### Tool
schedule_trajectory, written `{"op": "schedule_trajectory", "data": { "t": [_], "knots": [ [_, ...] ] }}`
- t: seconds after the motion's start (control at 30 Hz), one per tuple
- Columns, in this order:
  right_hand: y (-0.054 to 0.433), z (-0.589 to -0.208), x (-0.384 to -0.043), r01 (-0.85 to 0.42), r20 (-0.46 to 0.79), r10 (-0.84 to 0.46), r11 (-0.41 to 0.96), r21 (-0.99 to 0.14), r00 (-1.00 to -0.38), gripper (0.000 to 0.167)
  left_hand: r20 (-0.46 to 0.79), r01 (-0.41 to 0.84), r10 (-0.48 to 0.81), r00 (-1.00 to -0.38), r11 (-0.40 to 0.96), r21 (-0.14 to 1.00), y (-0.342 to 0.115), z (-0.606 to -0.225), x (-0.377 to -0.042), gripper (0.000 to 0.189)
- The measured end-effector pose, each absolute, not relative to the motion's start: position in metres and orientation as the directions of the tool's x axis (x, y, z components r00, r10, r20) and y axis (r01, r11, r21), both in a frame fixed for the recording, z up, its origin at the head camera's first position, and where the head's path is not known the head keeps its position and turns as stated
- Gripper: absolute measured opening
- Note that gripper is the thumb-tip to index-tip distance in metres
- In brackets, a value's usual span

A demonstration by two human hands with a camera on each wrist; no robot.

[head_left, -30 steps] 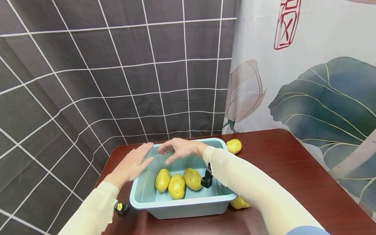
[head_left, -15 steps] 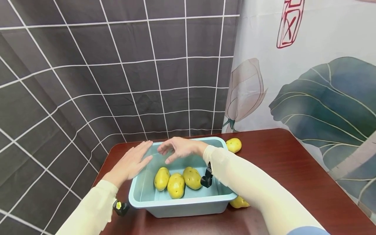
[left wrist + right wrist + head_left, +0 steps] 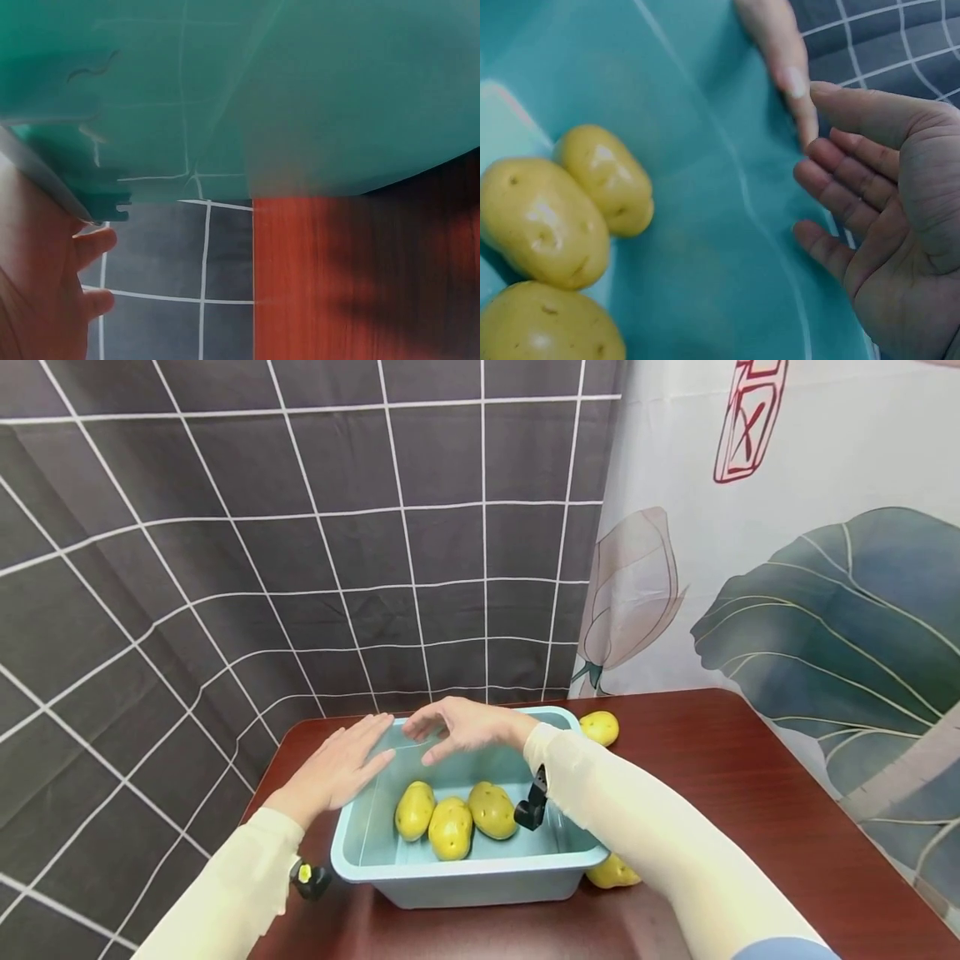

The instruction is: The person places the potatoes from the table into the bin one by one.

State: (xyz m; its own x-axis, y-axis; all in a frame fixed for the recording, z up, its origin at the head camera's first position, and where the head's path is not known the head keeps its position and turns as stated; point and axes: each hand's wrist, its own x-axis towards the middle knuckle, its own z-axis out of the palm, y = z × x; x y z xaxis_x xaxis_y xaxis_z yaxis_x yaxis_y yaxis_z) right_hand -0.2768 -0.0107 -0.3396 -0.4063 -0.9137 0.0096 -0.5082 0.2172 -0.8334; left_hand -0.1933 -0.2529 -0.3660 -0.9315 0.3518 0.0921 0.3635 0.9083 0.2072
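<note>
A light blue plastic bin stands on the table with three yellow potatoes side by side on its floor. My left hand lies along the bin's left rim, fingers straight and pointing away from me. In the left wrist view its fingers show beside the bin's wall. My right hand hovers over the back part of the bin, palm turned left, fingers loosely bent. The right wrist view shows nothing in that hand, with the potatoes lower down and apart from it.
One more potato lies on the brown table behind the bin's right back corner. Another potato sits by the right front corner, partly hidden by my right sleeve. A dark gridded curtain hangs behind the table.
The head view has shifted slightly. Both hands keep nearly the same pose over the bin, and the potatoes have not moved.
</note>
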Motion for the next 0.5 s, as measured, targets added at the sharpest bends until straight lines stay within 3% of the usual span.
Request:
{"op": "schedule_trajectory", "data": {
  "t": [0.23,0.5],
  "knots": [
    [0.0,-0.312,-0.279,-0.541,0.091,-0.922,0.14,-0.83,-0.377,0.058,0.081,0.366,0.357,-0.93,0.906,0.212,-0.254,-0.365,-0.195,0.066],
    [0.041,-0.276,-0.269,-0.559,0.168,-0.903,0.091,-0.824,-0.395,0.056,0.079,0.367,0.359,-0.93,0.906,0.21,-0.254,-0.363,-0.194,0.066]
  ]
}}
